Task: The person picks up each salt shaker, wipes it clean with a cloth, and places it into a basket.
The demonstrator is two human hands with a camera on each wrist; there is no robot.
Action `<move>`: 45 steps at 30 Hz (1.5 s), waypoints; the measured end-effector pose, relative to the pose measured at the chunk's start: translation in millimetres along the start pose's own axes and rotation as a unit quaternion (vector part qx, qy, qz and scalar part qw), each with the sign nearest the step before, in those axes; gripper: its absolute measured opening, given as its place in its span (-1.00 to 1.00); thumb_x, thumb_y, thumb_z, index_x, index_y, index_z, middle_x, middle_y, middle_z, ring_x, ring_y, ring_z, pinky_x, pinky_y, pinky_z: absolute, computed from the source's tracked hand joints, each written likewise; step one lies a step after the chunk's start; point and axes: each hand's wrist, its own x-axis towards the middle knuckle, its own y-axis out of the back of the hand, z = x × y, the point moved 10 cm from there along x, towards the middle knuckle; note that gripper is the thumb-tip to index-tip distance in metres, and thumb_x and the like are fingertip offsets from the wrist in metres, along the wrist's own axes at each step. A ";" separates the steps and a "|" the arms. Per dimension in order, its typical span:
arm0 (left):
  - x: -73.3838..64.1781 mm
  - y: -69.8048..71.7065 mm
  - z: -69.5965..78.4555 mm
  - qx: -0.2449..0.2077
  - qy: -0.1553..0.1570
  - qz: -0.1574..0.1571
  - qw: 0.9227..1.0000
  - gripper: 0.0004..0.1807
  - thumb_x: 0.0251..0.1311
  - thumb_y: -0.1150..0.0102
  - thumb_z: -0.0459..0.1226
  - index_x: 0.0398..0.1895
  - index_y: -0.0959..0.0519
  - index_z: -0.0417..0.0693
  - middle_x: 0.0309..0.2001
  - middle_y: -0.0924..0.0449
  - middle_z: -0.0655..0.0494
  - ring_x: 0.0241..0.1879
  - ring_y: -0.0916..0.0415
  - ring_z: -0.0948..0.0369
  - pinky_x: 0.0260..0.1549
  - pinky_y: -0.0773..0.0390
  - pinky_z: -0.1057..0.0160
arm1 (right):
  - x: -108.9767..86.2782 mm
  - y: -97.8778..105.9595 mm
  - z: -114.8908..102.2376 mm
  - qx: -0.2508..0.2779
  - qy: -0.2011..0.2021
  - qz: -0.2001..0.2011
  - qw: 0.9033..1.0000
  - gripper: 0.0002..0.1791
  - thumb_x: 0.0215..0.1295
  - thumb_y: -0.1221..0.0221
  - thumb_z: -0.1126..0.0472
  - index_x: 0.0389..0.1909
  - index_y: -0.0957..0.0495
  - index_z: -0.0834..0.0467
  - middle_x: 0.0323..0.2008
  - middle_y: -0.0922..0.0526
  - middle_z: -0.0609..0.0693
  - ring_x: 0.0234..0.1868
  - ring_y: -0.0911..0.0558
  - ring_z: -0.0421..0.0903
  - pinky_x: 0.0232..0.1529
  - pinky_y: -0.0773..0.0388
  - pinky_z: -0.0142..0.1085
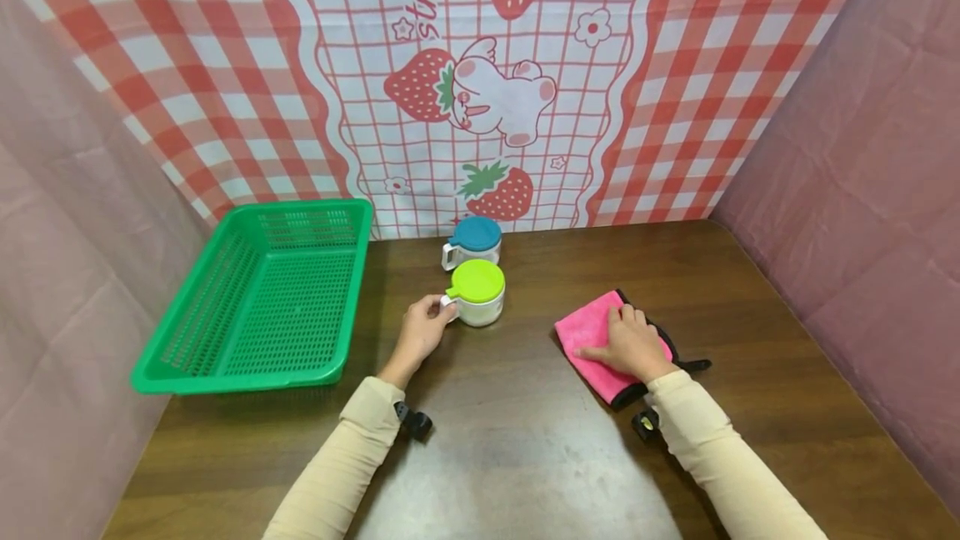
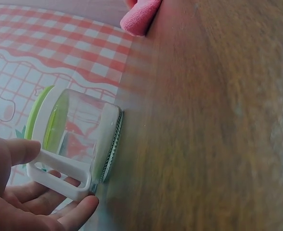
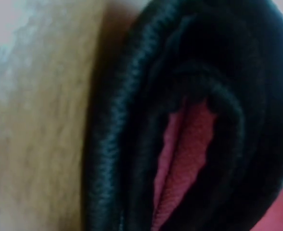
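At the middle of the table stands a clear seasoning jar [image 1: 480, 312] with a lime-green lid and a white handle. My left hand [image 1: 422, 333] holds it by that handle. In the left wrist view, the thumb lies on the handle's [image 2: 64, 174] upper end and the other fingers are beneath. A second jar [image 1: 477, 240], blue-lidded, stands just behind the first. To the right, my right hand [image 1: 630, 344] rests on a folded pink cloth [image 1: 592, 327] with black edging, its fingers spread. The cloth's folded black edge [image 3: 117, 125] fills most of the right wrist view.
A green plastic basket [image 1: 352, 332] with mesh sides sits at the left of the wooden table [image 1: 495, 457]. A red-checked strawberry cloth [image 1: 645, 90] hangs along the back edge. Pink drapes [image 1: 862, 148] close off both sides. A black strap [image 1: 696, 365] sticks out from the pink cloth.
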 end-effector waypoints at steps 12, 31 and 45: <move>0.9 -2.7 1.7 -0.006 -0.001 -0.009 1.000 -0.69 0.26 -0.20 -0.29 -0.03 -0.61 -0.34 -0.09 -0.68 -0.24 -0.08 -0.62 -0.01 -0.08 -0.60 0.12 | -2.8 1.3 7.3 0.009 -0.015 -0.011 1.000 -0.07 0.08 -0.33 -0.19 0.14 -0.36 0.55 0.05 -0.39 0.45 0.06 -0.39 0.33 0.00 -0.40 0.22; 3.0 1.9 3.4 -0.026 0.004 0.008 1.000 -0.67 0.24 -0.22 -0.29 -0.01 -0.62 -0.34 -0.09 -0.68 -0.24 -0.11 -0.61 0.04 -0.12 -0.59 0.19 | -0.2 17.3 5.6 0.017 -0.007 0.068 0.998 -0.50 0.04 -0.39 0.15 -0.12 -0.55 0.45 -0.22 -0.56 0.32 -0.19 -0.58 0.33 -0.21 -0.52 0.18; 4.8 1.1 -0.6 -0.030 0.006 0.007 1.000 -0.67 0.24 -0.22 -0.28 -0.02 -0.62 -0.36 -0.14 -0.69 -0.25 -0.16 -0.62 0.05 -0.18 -0.59 0.23 | -3.2 30.6 2.4 0.025 0.022 0.151 0.988 -0.79 -0.05 -0.21 0.38 -0.31 -0.57 0.32 -0.36 -0.67 0.32 -0.32 -0.63 0.36 -0.36 -0.49 0.20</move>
